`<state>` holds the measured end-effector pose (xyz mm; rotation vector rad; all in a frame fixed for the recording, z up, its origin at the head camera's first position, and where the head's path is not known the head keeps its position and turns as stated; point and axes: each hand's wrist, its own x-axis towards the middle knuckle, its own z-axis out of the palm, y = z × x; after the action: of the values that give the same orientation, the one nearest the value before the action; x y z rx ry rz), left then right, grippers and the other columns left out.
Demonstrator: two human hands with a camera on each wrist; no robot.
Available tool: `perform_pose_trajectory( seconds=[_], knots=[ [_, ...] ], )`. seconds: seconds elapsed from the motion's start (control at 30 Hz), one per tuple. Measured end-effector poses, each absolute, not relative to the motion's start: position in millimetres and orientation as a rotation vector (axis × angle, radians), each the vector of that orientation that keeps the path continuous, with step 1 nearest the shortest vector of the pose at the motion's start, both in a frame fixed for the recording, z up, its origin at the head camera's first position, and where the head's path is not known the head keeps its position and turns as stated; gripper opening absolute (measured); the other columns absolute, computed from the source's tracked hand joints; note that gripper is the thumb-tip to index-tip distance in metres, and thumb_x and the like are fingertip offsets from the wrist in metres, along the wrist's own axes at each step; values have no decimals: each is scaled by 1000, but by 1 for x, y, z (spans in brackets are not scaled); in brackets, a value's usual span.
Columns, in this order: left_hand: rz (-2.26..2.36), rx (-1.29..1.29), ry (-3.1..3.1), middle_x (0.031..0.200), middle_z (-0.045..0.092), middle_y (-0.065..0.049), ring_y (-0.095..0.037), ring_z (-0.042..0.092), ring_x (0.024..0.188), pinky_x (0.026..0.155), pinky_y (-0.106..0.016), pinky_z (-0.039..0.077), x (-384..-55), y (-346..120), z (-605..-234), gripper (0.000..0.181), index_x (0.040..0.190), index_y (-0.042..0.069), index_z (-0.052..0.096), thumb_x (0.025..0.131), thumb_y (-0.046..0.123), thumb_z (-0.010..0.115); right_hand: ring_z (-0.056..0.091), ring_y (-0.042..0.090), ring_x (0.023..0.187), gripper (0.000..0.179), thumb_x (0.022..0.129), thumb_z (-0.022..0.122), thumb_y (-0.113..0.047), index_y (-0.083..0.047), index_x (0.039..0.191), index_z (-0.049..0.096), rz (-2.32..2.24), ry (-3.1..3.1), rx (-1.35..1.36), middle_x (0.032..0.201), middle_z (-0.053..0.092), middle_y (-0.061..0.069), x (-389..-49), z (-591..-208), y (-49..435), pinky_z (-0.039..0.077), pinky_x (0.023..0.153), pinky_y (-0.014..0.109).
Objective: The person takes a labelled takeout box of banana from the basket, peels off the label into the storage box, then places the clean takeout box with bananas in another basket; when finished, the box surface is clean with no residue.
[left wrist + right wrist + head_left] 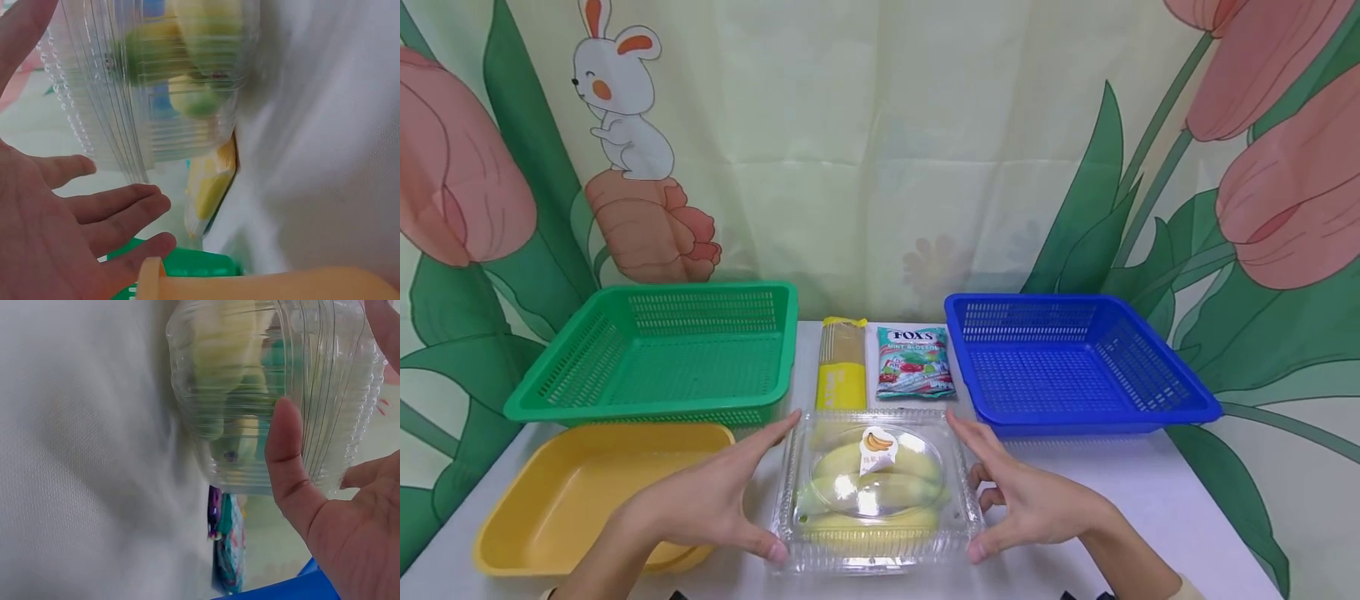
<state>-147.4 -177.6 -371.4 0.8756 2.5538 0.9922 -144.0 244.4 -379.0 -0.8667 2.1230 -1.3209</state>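
A clear plastic clamshell box (880, 550) of yellow-green bananas (868, 492), with a banana sticker (877, 451) on its lid, sits between both hands. My left hand (715, 492) spans its left side, index fingertip at the far corner and thumb at the near corner. In the left wrist view, several of its fingers (119, 215) stretch out straight, apart from the box wall. My right hand (1037, 500) spans the right side likewise, its other fingers bent toward the wall. One finger (289, 444) overlaps the box in the right wrist view; contact is hard to tell.
Behind the box lie a yellow-labelled packet (842, 367) and a Fox's candy bag (914, 362). A green basket (647, 412) stands back left, with a yellow tub (497, 542) before it. Back right is a blue basket (1097, 421). A printed curtain (880, 167) hangs behind the white table (1120, 492).
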Motion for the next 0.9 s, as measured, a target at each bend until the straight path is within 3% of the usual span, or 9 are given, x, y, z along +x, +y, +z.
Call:
perform_pose_trajectory(
  seconds=[0.2,0.37,0.5,0.73,0.9],
  knots=[
    [945,861,2554,169,23,-2,-30,30,152,114,-65,34,-150,-178,-372,137,166,22,11,63,72,86,56,17,94,131,81,89,-20,-22,165,-10,-1277,2136,-909,162,-1,15,-147,-382,243,56,76,32],
    [939,839,2522,169,22,-1,-28,29,152,116,-64,33,-148,-178,-375,137,166,19,10,64,70,87,58,18,87,130,81,89,-14,-23,165,-10,-1260,2123,-952,162,-4,16,-149,-384,243,56,72,32],
    [923,821,2527,170,20,1,-25,27,153,117,-62,32,-147,-177,-377,138,166,25,8,63,70,87,57,17,92,128,82,88,-16,-25,165,-9,-1226,2151,-943,163,-3,14,-149,-383,243,56,75,33],
    [882,807,2566,169,25,-3,-33,29,152,116,-67,30,-145,-174,-377,138,166,21,12,62,72,86,53,17,102,125,85,86,-25,-21,165,-9,-1172,2174,-1018,167,-6,10,-152,-385,245,56,79,30],
    [878,832,2560,171,17,-2,-34,21,154,111,-78,25,-146,-173,-374,135,165,22,12,63,74,84,44,20,126,123,86,86,-28,-22,165,-8,-1162,2185,-1019,168,-8,8,-152,-386,245,54,90,32]
  ],
)
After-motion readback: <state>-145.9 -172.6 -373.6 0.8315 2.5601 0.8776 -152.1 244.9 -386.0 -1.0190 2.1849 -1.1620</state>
